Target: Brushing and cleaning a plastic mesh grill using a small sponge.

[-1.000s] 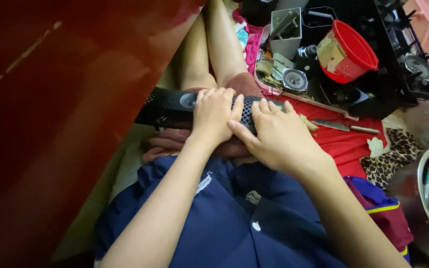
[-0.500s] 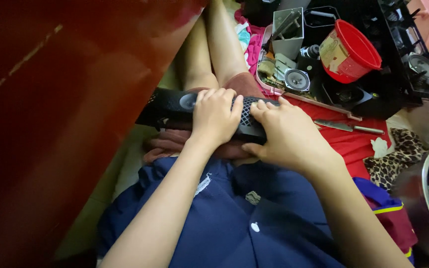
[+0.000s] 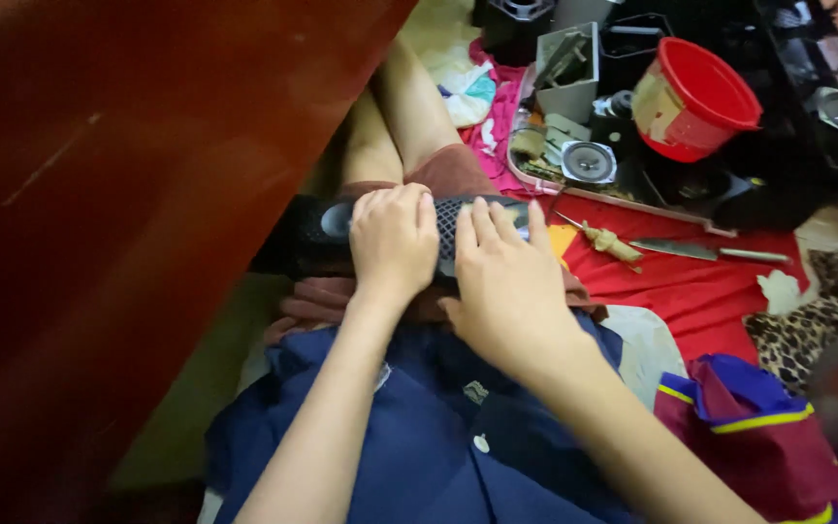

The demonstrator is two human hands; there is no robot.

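A long black speaker bar [image 3: 327, 228] with a mesh grille lies across my lap, one round end showing at the left. My left hand [image 3: 395, 238] is closed over its middle, fingers curled over the top. My right hand [image 3: 506, 281] lies beside it on the speaker's right part, fingers spread flat along the grille and the thumb tucked under. Most of the speaker's right end is hidden under my hands.
A dark red wooden panel [image 3: 118, 194] fills the left side. On the floor ahead are a red bucket [image 3: 695, 97], a small loose speaker cone [image 3: 589, 162], a grey box of parts [image 3: 569, 73], a knife [image 3: 700, 252] on red cloth, and black equipment. Folded maroon and blue cloth [image 3: 749, 417] lies at right.
Both hands stay on the speaker; my right hand has slid a little further onto it. The view has shifted slightly.
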